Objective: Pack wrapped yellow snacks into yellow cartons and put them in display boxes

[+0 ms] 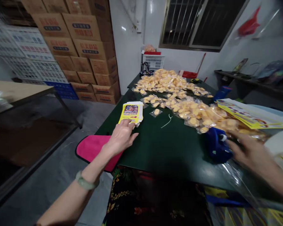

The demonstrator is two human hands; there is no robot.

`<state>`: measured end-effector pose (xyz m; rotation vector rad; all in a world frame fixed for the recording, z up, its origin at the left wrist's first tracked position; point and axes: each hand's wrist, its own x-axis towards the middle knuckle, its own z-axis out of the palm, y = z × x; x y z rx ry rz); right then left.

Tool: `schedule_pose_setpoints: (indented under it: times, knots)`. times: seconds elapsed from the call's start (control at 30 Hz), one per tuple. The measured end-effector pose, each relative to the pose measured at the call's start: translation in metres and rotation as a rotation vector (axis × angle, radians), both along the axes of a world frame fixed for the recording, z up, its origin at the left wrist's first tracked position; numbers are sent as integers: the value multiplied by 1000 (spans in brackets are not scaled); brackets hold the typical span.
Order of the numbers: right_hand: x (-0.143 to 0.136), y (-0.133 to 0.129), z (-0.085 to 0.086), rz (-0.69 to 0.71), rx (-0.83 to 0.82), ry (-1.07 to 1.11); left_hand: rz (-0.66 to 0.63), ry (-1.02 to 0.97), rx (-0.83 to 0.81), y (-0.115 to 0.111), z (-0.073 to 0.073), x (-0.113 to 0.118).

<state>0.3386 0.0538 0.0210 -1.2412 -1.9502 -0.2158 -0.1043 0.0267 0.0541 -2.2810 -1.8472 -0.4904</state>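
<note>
My left hand [124,135] rests with its fingertips on a stack of yellow and white printed cards [131,112] at the table's left edge; its thumb is spread and it grips nothing. On the right, my right hand [246,147] is blurred beside a blue tape dispenser [218,146], and its fingers are too smeared to read. Clear film trails below the dispenser. Many small wrapped yellow pieces [165,80] are heaped across the green table [155,141]. One single wrapped piece [156,112] lies apart, near a white string [166,121].
Printed yellow sheets [252,116] lie at the right. A pink cloth [91,147] hangs at the table's left edge. Stacked cartons [85,50] stand at the back left, and a white basket [153,62] is at the table's far end.
</note>
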Motion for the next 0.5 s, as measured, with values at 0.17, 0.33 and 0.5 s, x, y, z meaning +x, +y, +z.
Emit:
schedule_pose_setpoints:
  times: [0.17,0.33,0.5]
  knots:
    - [-227,86,31,537,-247,-31,-23,173,-479,46,0,-12]
    - [-358,167,43,350,-316,-265,-49,179,-558,57,-27,-28]
    - [-405,207,42,242,-404,-399,-64,115,-580,56,-42,-34]
